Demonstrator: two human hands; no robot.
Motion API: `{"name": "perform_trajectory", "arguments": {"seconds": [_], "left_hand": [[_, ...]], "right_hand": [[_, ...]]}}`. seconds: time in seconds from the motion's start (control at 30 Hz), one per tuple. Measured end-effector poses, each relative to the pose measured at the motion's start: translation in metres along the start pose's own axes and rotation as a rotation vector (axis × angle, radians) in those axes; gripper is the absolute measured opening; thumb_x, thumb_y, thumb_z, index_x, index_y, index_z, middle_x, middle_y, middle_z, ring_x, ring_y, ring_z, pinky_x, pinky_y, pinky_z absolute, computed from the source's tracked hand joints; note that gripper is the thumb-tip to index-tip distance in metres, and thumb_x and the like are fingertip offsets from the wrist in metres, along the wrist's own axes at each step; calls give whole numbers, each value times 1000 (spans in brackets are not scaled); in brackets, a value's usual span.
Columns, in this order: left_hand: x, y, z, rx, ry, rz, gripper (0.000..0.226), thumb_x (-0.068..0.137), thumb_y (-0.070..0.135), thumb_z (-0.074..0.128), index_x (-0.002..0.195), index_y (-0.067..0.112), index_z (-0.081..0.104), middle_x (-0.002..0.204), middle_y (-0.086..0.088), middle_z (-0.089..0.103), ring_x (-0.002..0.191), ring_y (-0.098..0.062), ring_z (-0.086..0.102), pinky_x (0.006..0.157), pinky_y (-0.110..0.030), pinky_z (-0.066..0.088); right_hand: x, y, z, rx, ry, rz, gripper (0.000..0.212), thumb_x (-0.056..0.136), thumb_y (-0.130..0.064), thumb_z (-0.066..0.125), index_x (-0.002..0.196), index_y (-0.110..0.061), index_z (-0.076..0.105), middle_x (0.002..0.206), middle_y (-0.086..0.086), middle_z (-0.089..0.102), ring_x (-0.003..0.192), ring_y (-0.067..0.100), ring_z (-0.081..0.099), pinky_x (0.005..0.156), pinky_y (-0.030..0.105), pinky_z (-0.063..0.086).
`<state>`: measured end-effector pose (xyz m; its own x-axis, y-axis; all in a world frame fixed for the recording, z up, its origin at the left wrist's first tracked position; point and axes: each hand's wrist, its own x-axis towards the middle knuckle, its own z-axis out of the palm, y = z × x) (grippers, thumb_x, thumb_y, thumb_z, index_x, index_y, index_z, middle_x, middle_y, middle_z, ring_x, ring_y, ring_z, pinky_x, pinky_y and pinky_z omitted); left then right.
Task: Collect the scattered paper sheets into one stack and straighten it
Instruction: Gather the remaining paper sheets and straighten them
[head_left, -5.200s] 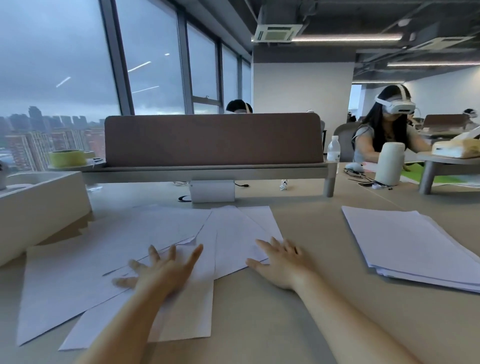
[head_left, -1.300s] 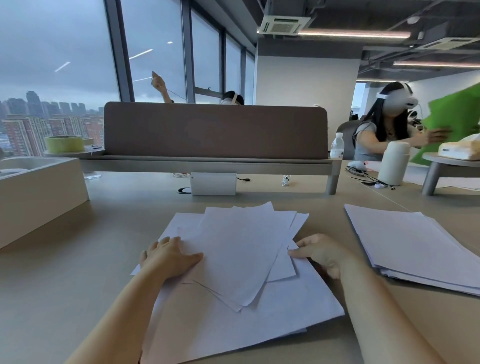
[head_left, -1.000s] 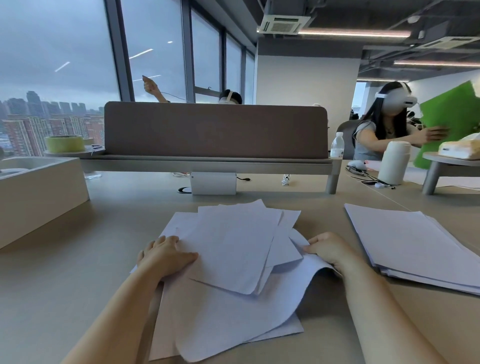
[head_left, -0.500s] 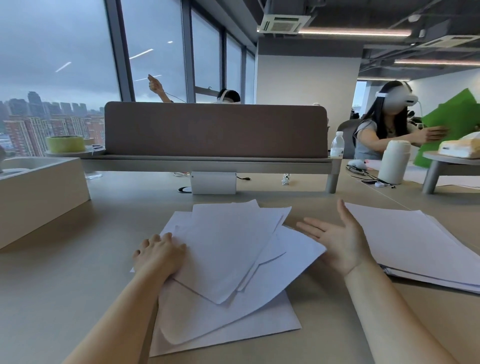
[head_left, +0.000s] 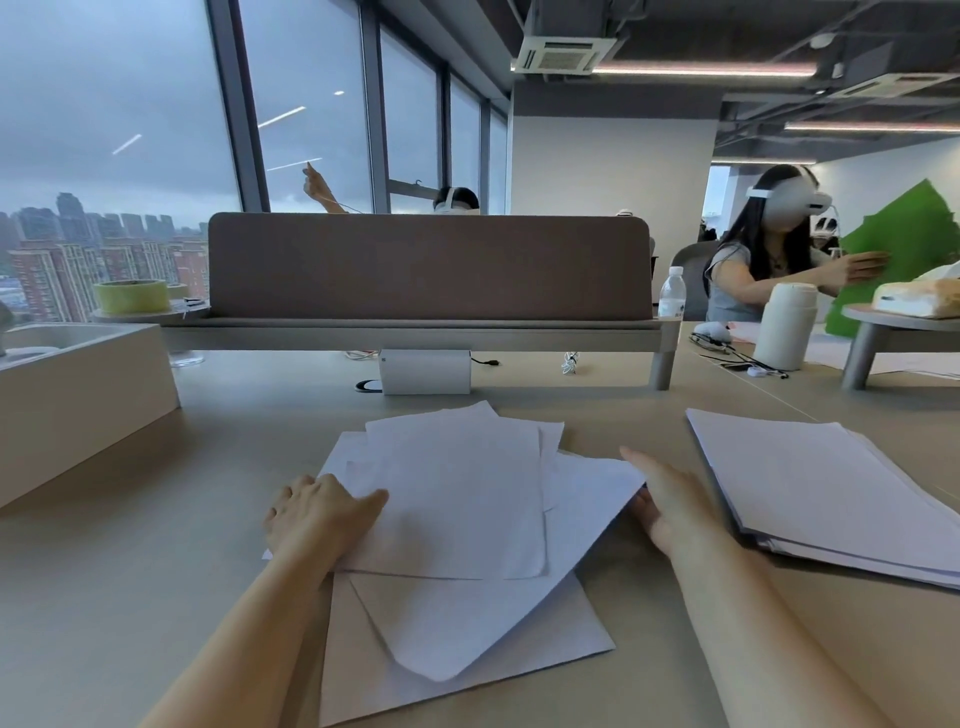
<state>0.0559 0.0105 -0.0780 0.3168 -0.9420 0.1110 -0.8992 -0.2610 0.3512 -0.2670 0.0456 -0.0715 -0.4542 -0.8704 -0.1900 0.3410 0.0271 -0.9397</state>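
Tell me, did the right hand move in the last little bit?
Yes. The right hand dropped toward the table and slid left, away from the neat stack, up against the loose sheets.

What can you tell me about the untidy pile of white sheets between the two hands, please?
The pile of sheets is plain white paper, lying on the beige desk. It is gathered but not squared: sheets overlap at differing angles, corners sticking out. The left hand rests on its left edge, thumb on top; the right hand, fingers straight, touches its right corner.
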Motion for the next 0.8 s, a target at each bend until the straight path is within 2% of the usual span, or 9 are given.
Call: {"name": "perform_trajectory", "arguments": {"seconds": [0.07, 0.13, 0.23, 0.33, 0.47, 0.6, 0.67, 0.73, 0.8], "left_hand": [[3, 2, -1, -46, 19, -8, 71, 81, 69, 39, 124, 15, 56, 132, -7, 53, 126, -28, 43, 101, -37, 34], [7, 2, 1, -99, -20, 3, 76, 76, 74, 38, 124, 17, 55, 133, -7, 54, 126, -28, 44, 102, -39, 36], [6, 3, 9, -71, -121, 80, 89, 76, 75, 41, 146, 21, 30, 151, -3, 37, 140, -27, 31, 111, -42, 26], [4, 7, 12, -52, -132, 132, 95, 76, 74, 45, 150, 20, 19, 156, -1, 29, 144, -25, 22, 115, -41, 21], [10, 8, 13, -198, -140, 94, 92, 75, 67, 56, 147, 17, 27, 150, -5, 37, 140, -29, 28, 112, -40, 29], [21, 2, 11, -541, -151, -3, 103, 65, 61, 68, 144, 8, 30, 144, -9, 45, 132, -30, 41, 104, -38, 38], [27, -1, 9, -630, -152, -48, 84, 75, 49, 73, 138, 5, 39, 134, -13, 52, 118, -31, 51, 90, -33, 42], [33, -6, 6, -696, -196, -42, 67, 74, 45, 74, 124, 5, 52, 118, -11, 62, 101, -29, 58, 82, -31, 43], [33, -6, 4, -717, -248, -29, 80, 59, 55, 77, 119, 7, 56, 115, -8, 64, 100, -28, 62, 88, -35, 49]], "right_hand": [[-5, -4, 1, -7, -116, 72, 8, 86, -13, 62, 89, -6, 64, 82, 12, 65, 76, 25, 62, 68, 32, 49], [-15, -5, 5, -119, -256, 97, 11, 85, -1, 57, 93, -4, 65, 85, 14, 67, 77, 26, 63, 68, 32, 51], [-24, -2, 11, -228, -398, 104, 26, 84, 14, 52, 98, -5, 62, 92, 15, 68, 81, 26, 65, 64, 30, 56], [-27, 1, 16, -274, -439, 60, 28, 84, 15, 54, 101, -7, 60, 90, 11, 68, 79, 24, 66, 55, 26, 57], [-25, 1, 19, -269, -347, -91, 31, 86, 14, 51, 105, -7, 63, 91, 8, 69, 82, 24, 65, 62, 26, 56], [-26, -5, 14, -161, -342, -112, 31, 85, 13, 53, 109, -2, 64, 102, 18, 69, 93, 32, 65, 88, 44, 51], [-24, -7, 9, -108, -362, -94, 28, 85, 13, 53, 108, 1, 65, 100, 20, 69, 87, 31, 67, 87, 44, 51], [-24, -8, 6, -87, -394, -79, 26, 84, 13, 53, 105, 3, 66, 98, 22, 70, 82, 31, 68, 80, 40, 53], [-22, -8, 4, -86, -414, -64, 26, 84, 13, 53, 104, 3, 66, 94, 21, 71, 77, 30, 69, 73, 37, 55]]}}
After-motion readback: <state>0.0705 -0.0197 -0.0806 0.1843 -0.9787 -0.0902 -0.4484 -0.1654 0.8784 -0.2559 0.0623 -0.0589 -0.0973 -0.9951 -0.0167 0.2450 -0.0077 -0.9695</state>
